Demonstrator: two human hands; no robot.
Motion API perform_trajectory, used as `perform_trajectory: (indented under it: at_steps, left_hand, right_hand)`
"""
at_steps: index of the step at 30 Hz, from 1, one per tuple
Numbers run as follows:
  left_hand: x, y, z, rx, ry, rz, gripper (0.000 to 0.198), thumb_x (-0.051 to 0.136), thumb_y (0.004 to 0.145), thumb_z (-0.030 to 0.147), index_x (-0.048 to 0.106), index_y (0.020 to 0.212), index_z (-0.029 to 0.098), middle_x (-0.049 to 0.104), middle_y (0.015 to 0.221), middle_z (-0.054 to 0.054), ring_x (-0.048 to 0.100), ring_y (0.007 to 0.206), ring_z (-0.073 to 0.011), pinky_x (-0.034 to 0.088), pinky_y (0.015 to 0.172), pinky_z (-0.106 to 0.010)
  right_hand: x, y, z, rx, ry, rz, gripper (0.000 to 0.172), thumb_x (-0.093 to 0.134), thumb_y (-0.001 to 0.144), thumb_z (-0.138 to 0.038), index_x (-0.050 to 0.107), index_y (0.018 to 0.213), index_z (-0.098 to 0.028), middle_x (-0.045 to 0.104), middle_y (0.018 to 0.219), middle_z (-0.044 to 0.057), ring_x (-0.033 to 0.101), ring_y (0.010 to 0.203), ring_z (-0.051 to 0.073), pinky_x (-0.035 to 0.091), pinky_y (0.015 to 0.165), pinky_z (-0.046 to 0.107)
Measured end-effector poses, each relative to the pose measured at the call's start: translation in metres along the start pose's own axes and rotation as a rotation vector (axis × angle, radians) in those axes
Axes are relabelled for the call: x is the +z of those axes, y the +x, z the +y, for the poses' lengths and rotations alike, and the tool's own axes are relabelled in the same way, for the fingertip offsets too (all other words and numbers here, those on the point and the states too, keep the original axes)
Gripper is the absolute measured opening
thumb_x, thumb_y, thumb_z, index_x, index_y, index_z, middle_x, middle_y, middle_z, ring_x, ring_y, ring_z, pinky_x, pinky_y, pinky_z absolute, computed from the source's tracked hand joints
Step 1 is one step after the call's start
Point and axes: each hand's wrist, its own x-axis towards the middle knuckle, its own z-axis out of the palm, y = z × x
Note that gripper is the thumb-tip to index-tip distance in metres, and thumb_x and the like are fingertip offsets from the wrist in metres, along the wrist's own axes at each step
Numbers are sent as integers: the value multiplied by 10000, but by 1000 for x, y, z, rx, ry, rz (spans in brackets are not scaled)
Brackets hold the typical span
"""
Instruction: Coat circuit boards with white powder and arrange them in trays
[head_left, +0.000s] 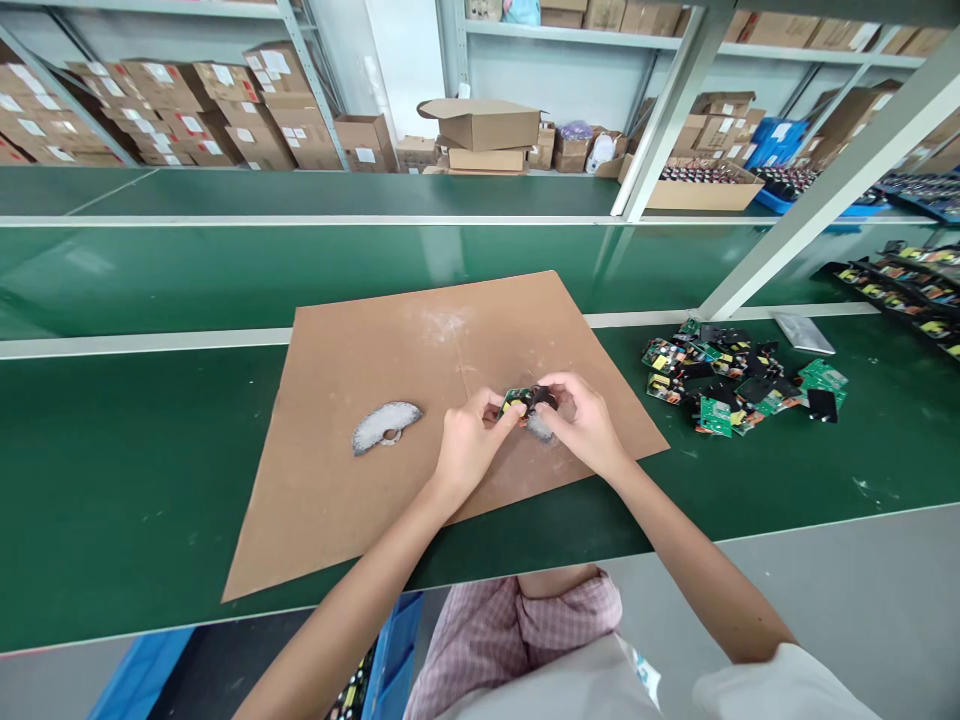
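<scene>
Both my hands meet over a brown cardboard sheet (360, 470) on the green bench. My left hand (469, 440) pinches the left end of a small green circuit board (517, 401). My right hand (581, 420) is closed on its right end, where a black part (541, 399) sits on the board. A patch of white powder (537, 427) lies on the cardboard just under the hands. A fan-shaped grey piece dusted with white powder (386, 425) lies to the left of my left hand.
A heap of green circuit boards and black parts (739, 380) lies on the bench to the right, beside a silver bag (804, 333). Slanted metal posts (817, 190) rise at right. Cardboard boxes (480, 125) fill the shelves behind. Trays of boards (907, 285) stand far right.
</scene>
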Motion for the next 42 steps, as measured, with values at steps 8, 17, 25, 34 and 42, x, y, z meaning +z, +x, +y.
perform_trajectory:
  at_steps: [8,17,25,34,42]
  left_hand:
    - [0,-2,3,32,92,22,197,565,823,397,569,760,210,702,745,1,663,658,-156,475,612,-241]
    - [-1,-2,3,74,167,31,223,545,830,429,575,780,214,700,761,-2,659,656,-157,465,593,-232]
    - [2,-5,0,75,213,62,247,537,846,443,573,783,207,693,732,-6,652,649,-154,437,581,-239]
    - [2,-3,1,23,90,70,225,572,831,418,581,763,204,680,729,2,639,655,-144,463,616,-236]
    - [4,-3,0,-75,-161,-32,371,420,903,450,646,763,192,676,733,-4,634,666,-148,503,650,-242]
  right_hand:
    - [-2,4,9,238,336,-84,263,647,743,-387,602,938,-217,620,928,39,588,898,216,498,783,332]
    - [0,2,5,226,325,-114,289,650,751,-402,609,968,-215,621,974,46,591,911,216,496,804,343]
    - [8,1,1,168,313,-99,258,641,774,-413,604,942,-220,571,994,56,590,912,214,512,786,340]
    - [19,-9,-1,59,37,-21,392,603,829,-374,522,1197,-270,491,1134,74,525,1043,237,461,913,393]
    - [22,-12,-6,79,-100,-12,599,634,792,-325,380,1332,-261,427,1119,88,505,1051,260,442,928,443]
